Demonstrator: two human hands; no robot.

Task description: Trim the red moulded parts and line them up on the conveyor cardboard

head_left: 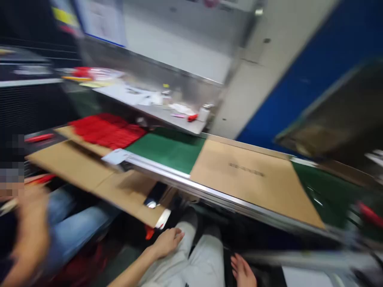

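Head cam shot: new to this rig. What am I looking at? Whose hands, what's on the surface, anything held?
This is one tilted, blurred picture from a camera on a person's head, looking down. The wearer's light grey trousers fill the bottom. Their left hand lies on the thigh, and their right hand sits at the lower edge. Neither visibly holds anything.

The long surface looks like a green conveyor belt with a metal side rail. On it lie a flat cardboard sheet and a red textured sheet.

At left, a co-worker's blurred hand and jeans show. Beyond the belt is a steel shelf with a white bottle.
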